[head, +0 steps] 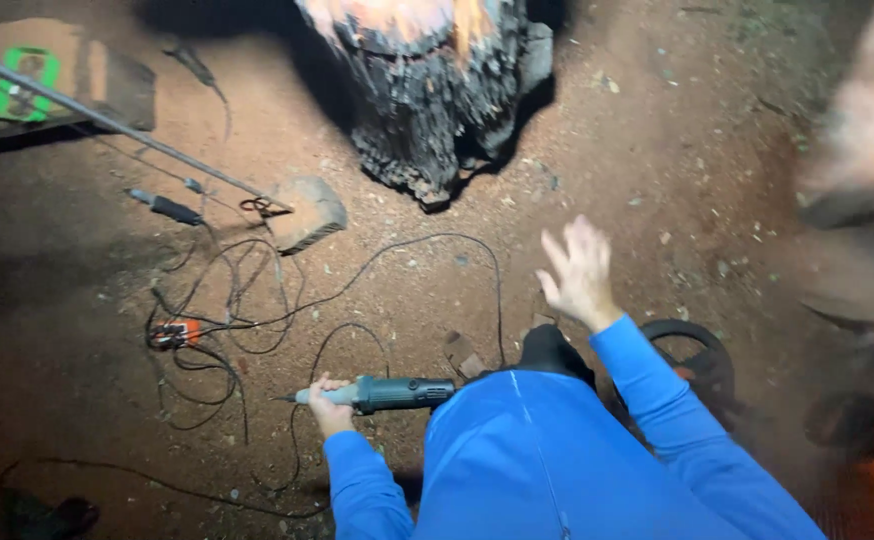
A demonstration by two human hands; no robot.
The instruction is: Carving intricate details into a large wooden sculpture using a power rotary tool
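My left hand point(329, 403) grips a grey-green electric die grinder point(389, 393) near its front, holding it level just above the red dirt ground, tip pointing left. The tool's black cord point(412, 248) loops away over the dirt. My right hand point(579, 272) is raised in the air with fingers spread and holds nothing. Both arms wear blue sleeves. A charred dark wood stump point(435, 90) with a pale carved top stands ahead of me at the top centre.
Tangled black cables point(219, 320) with an orange connector point(174, 333) lie left. A thin metal rod point(107, 122) leans across a stone block point(307, 212). A green-marked board point(25, 82) lies top left. A dark round object point(699, 362) sits by my right arm.
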